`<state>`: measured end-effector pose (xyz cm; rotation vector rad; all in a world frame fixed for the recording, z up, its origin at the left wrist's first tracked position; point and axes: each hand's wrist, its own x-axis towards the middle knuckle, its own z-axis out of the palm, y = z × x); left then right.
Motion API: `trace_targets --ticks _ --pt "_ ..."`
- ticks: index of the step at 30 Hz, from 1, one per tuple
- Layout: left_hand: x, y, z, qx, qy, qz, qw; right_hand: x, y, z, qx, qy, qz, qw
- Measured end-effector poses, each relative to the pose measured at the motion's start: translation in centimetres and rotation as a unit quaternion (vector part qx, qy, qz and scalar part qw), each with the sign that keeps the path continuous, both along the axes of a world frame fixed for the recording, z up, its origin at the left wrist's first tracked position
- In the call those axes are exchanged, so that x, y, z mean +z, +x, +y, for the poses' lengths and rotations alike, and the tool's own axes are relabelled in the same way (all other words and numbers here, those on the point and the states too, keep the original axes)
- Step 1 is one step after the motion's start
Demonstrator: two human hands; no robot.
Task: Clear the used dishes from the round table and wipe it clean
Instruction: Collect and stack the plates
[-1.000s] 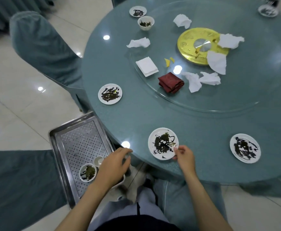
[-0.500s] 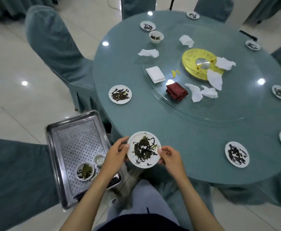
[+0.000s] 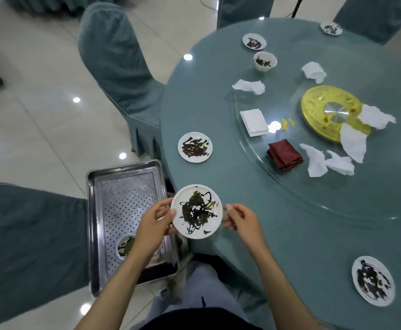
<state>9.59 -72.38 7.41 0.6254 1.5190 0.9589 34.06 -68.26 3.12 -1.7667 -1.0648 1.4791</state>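
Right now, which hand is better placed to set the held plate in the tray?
Left. The left hand grips the plate at its left rim, above the metal tray; the right hand holds the opposite rim, above the table.

My left hand [image 3: 155, 225] and forearm hide most of the bowl [image 3: 122, 246] at the tray's [image 3: 91, 210] six o'clock end, and its fingertips vanish under the plate [image 3: 212, 228]. Toward three o'clock, the frame edge cuts off the round table [image 3: 242, 198].

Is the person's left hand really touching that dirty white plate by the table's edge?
Touching. The head view shows the left hand gripping the plate, with the thumb lying on its left rim and no gap between them.
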Motion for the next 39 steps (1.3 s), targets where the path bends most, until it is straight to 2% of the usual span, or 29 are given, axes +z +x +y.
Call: trace_targets --ticks 6,12,19,25,30,39 --pt "-1.2 -2.1 1.6 0.146 -0.026 -0.002 0.989 -3.4 -0.3 8.8 0.017 -0.039 0.018 0.999" --pt "-1.4 -3.3 0.3 0.245 -0.043 0.01 0.968 -8.2 -2.5 17.1 0.015 -0.105 0.067 0.992" --pt "-0.8 -3.5 -1.4 0.285 -0.054 0.015 0.957 -10.6 -5.9 21.7 -0.032 -0.127 0.078 0.988" --pt "-0.7 -4.3 -1.5 0.299 -0.058 0.018 0.952 -11.3 -8.0 22.6 -0.057 -0.138 0.039 0.988" --pt "-0.4 -5.2 -1.6 0.283 -0.06 0.022 0.957 -10.4 -8.1 21.1 -0.104 -0.14 0.062 0.983" --pt "-2.0 -9.5 -2.6 0.247 -0.043 0.011 0.968 -5.8 -8.9 10.6 -0.106 -0.055 -0.02 0.993"
